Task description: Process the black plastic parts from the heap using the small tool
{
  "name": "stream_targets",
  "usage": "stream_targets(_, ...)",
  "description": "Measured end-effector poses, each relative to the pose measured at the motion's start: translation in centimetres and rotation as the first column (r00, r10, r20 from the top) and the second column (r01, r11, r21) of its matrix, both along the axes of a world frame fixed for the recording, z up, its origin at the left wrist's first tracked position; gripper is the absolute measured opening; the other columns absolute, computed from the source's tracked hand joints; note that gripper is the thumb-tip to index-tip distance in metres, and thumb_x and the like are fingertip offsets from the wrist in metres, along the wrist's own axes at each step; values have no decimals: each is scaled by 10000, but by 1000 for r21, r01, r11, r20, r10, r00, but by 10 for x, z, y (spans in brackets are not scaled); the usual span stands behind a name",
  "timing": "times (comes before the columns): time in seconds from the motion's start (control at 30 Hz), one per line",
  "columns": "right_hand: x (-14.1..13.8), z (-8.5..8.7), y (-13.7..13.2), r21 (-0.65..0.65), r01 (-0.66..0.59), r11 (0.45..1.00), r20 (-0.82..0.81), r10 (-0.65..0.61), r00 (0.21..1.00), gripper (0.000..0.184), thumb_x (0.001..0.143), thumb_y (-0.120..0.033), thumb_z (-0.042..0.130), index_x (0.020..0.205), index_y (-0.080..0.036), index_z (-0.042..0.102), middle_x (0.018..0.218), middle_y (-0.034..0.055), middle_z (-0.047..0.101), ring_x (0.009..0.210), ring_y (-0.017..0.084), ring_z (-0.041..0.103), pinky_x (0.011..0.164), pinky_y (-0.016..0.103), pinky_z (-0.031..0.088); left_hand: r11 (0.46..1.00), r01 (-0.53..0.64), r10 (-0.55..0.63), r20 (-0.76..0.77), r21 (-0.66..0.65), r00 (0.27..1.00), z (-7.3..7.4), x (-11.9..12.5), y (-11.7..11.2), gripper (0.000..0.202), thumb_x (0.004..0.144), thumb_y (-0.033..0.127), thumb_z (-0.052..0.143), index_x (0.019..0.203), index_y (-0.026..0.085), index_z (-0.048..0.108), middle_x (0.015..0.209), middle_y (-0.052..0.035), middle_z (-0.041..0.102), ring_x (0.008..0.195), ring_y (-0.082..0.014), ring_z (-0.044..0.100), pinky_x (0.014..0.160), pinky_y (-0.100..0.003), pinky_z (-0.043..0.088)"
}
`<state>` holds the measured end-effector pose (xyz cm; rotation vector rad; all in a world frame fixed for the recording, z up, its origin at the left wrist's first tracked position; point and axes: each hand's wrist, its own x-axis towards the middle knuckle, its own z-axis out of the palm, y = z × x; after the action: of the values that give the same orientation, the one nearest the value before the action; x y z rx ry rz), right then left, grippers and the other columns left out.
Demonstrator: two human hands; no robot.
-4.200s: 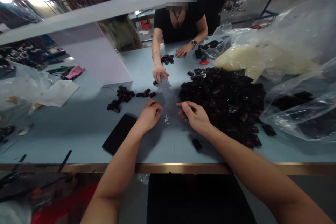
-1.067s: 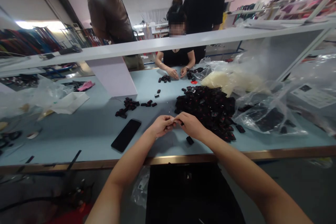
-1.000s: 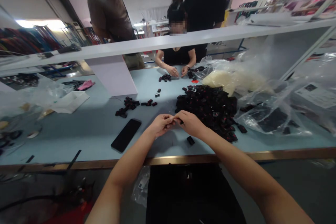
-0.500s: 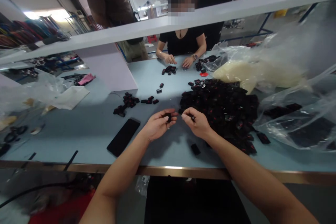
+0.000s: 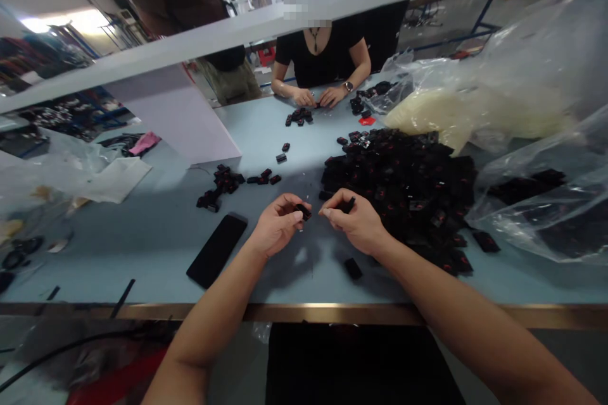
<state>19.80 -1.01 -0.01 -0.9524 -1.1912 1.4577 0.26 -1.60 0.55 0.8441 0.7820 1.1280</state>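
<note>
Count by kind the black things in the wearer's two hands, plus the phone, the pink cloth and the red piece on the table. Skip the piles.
Held black things: 2 (small block in the left hand; dark object, kind unclear, in the right hand)
Phone: 1
Pink cloth: 1
Red piece: 1
Total: 5

Pinched in left hand (image 5: pixel 278 224): small black case (image 5: pixel 303 211). Gripped in right hand (image 5: pixel 355 221), near left but apart: slim black piece (image 5: pixel 349 205). At right: large pile of black cases (image 5: pixel 403 190), next to clear plastic bag (image 5: pixel 546 218). Laid flat on blue table (image 5: pixel 118 240), at left: black phone (image 5: pixel 217 250). Positioned across table, close together: co-worker's hands (image 5: pixel 333 96), with small cluster of cases (image 5: pixel 299 116) beside.
</note>
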Motion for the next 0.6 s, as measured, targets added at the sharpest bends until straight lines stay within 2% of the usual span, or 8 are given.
stream_targets(0.1, -2, -1, 1, -75, 4, 997, -102, -12, 995, 209, 671, -304, 778, 715, -193, 607, 571, -57, 516, 478, 77, 399, 447, 226, 300, 1000, 3, -3, -2, -18, 1000, 0, 2, 0, 301, 681, 146, 840, 875, 166, 612, 906, -36, 729, 708, -138, 694, 625, -248, 558)
stream_targets(0.17, -3, -1, 1, -106, -18, 994, -143, 3, 990, 245, 658, -330, 798, 791, -193, 644, 640, -42, 576, 491, 75, 425, 447, 224, 313, 1000, -10, 10, -12, -13, 1000, 1, 3, -1, 320, 675, 154, 847, 899, 169, 620, 883, -15, 709, 711, -144, 706, 665, -275, 580)
stream_targets(0.27, -3, 0, 0, -144, -64, 988, -139, 43, 989, 318, 697, -399, 781, 912, -186, 685, 766, 11, 678, 511, 79, 471, 450, 225, 329, 1000, -5, 5, -26, -10, 1000, 2, 4, -2, 400, 695, 170, 840, 1054, 179, 665, 908, -14, 692, 763, -149, 719, 749, -297, 598)
stream_targets(0.37, -2, 2, 0, -172, -71, 982, -132, 48, 990, 338, 716, -437, 773, 910, -179, 674, 787, 30, 707, 507, 81, 499, 450, 221, 341, 999, 39, -40, -36, -18, 999, 4, 4, -5, 443, 762, 194, 798, 1180, 170, 656, 916, -44, 703, 847, -170, 724, 827, -312, 594)
stream_targets(0.6, -3, 2, 1, -214, -84, 973, -165, 49, 985, 397, 673, -466, 816, 874, -183, 625, 768, 23, 718, 477, 70, 497, 447, 212, 356, 995, 99, -99, -15, 24, 995, 4, 6, -7, 377, 786, 219, 784, 1122, 175, 617, 924, -80, 731, 843, -212, 736, 763, -341, 597)
